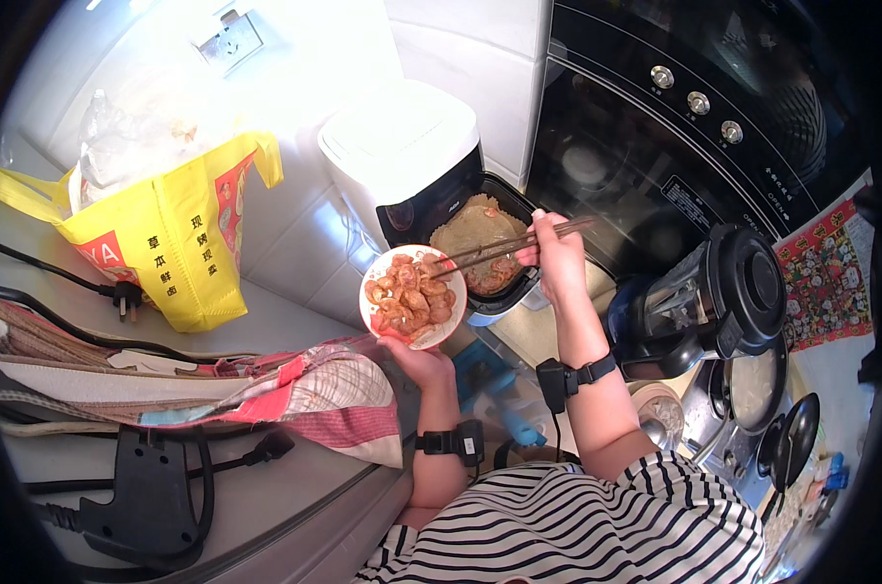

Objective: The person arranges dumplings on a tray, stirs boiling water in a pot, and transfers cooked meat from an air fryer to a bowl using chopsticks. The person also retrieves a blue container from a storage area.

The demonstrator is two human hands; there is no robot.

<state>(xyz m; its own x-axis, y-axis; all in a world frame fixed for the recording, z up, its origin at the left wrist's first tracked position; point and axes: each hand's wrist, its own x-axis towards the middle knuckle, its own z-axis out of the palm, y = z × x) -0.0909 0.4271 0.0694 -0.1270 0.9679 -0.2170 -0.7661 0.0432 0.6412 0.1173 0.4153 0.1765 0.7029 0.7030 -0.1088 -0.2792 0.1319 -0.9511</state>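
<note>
My left hand (pixel 420 360) holds up a white plate (pixel 456 333) with a reddish pattern by its near rim. Heaped on it are pieces of marinated raw meat (pixel 410 298). A pair of dark wooden chopsticks (pixel 496 248) is gripped in my right hand (pixel 556 252), their tips at the meat on the plate's right side. Just behind the plate, the basket (pixel 523 208) of a white and black air fryer (pixel 404 146) is pulled out. Brown parchment paper (pixel 459 232) lines the basket, and several meat pieces (pixel 493 276) lie on it toward the near side.
A yellow shopping bag (pixel 185 241) stands at left, near cloth bags (pixel 324 394) and a black plug adapter (pixel 145 496). A blender (pixel 693 299) stands right of my forearm, below a black glass-fronted appliance (pixel 609 153). Pans (pixel 758 387) lie farther right.
</note>
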